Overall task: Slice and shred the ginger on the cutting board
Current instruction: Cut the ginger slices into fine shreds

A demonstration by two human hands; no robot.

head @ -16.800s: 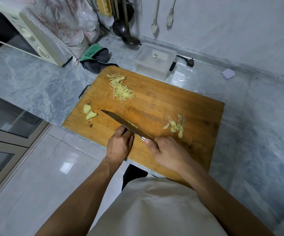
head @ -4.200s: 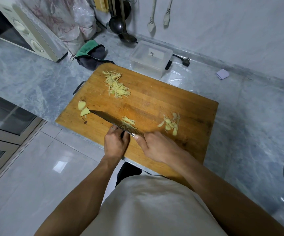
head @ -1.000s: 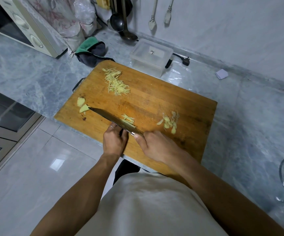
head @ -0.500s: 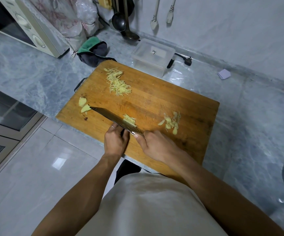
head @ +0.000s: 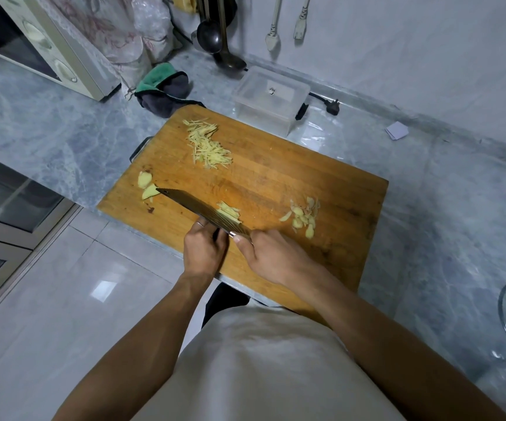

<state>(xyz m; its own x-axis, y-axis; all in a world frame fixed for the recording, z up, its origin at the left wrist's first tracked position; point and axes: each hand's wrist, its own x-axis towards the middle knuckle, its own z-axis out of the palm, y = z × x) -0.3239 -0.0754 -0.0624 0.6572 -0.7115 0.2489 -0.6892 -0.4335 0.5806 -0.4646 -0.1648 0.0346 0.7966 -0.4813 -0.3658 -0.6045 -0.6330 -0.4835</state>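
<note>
Cutting board point(head: 276, 165): a wooden board lying at an angle on the grey marble bench point(head: 48, 129), its near edge jutting a little over the bench front.

Right hand point(head: 271, 258): its fingers are clenched round the handle of the knife point(head: 203, 209), thumb laid along the top near the blade's heel.

Knife: a broad, dark blade running from the right hand out toward the left end of the board, its edge down on the wood.

Left hand point(head: 204, 250): knuckles curled and pressed against the near face of the blade. There is a ring on one finger. The fingers are bent over whatever sits under them; I cannot tell what they pin, since the blade and hand cover it.

Freshly cut ginger point(head: 229, 211): a small cluster of pale strips lying against the far side of the blade, near its heel.

Shredded ginger pile point(head: 207, 145): a loose heap of fine yellow shreds at the far left part of the board, well apart from the knife.

Ginger slices point(head: 302, 217): a scatter of thin rounds and peel-like bits on the right half of the board, just beyond the right hand.

Ginger chunks point(head: 147, 186): two uncut pieces at the left end, the nearer one touching the knife tip.

Clear plastic box point(head: 271, 100): stands on the bench just behind the board's far edge.

Green and grey cloth point(head: 162, 88): bunched near the board's far left corner, beside a cream oven point(head: 51, 47).
</note>
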